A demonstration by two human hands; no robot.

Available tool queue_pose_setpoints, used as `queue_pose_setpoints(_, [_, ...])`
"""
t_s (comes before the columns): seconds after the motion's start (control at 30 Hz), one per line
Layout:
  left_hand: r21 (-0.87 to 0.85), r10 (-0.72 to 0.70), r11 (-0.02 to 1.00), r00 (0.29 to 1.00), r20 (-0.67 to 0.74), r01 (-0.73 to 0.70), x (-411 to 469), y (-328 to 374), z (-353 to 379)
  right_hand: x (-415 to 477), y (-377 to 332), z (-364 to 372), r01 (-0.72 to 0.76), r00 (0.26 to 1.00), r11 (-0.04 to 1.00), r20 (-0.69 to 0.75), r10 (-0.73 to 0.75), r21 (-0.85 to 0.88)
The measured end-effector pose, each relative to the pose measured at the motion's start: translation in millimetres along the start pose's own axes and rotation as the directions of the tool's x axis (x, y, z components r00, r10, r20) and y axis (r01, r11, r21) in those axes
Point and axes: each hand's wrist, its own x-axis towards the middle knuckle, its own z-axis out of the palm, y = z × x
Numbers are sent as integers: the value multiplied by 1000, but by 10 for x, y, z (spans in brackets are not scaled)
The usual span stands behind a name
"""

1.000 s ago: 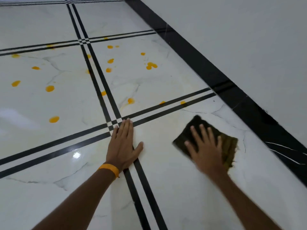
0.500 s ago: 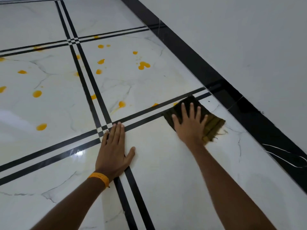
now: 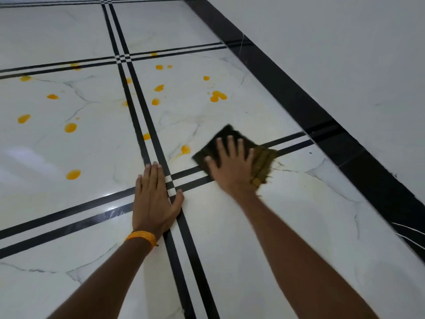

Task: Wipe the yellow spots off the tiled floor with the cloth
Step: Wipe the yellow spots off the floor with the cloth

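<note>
My right hand (image 3: 232, 165) lies flat, fingers spread, on a dark olive cloth (image 3: 262, 162) that rests across the black double stripe of the white marble floor (image 3: 241, 238). My left hand (image 3: 153, 199) is pressed flat on the floor at the crossing of the stripes, holding nothing, an orange band on its wrist. Several yellow spots dot the tiles beyond: one smeared spot (image 3: 185, 149) just left of the cloth, a larger blotch (image 3: 217, 96) farther off, others (image 3: 73, 174) to the left.
A black skirting band (image 3: 326, 116) runs diagonally along the right, with a plain grey-white wall (image 3: 345, 42) above it. Black double stripes (image 3: 138, 125) divide the glossy tiles. A yellowish smear (image 3: 279, 166) trails from the cloth's right edge.
My right hand has slid the cloth away from me and to the left, from the near tile onto the stripe, covering two spots there. The left hand stays planted.
</note>
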Motion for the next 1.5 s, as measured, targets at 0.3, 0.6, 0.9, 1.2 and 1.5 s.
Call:
queue_pose_setpoints(0.3, [7,-94,996,995,26,94,-15,44,11,308,-229,30,36,999,998,21,-35,-50])
queue_pose_setpoints(0.6, [77,-73,995,994,79,67,11,25,-6,665,124,-2,229,973,968,50,-225,-101])
queue_pose_setpoints(0.9, [104,-56,994,993,107,45,43,-18,-7,260,288,-21,404,915,911,49,-401,-81])
queue_pose_setpoints(1.2, [63,-121,991,987,109,115,59,25,-23,158,-23,0,335,939,941,99,-330,-40])
queue_pose_setpoints(1.5, [-9,-134,991,988,79,135,78,26,-51,670,299,-65,41,998,998,58,-39,-37])
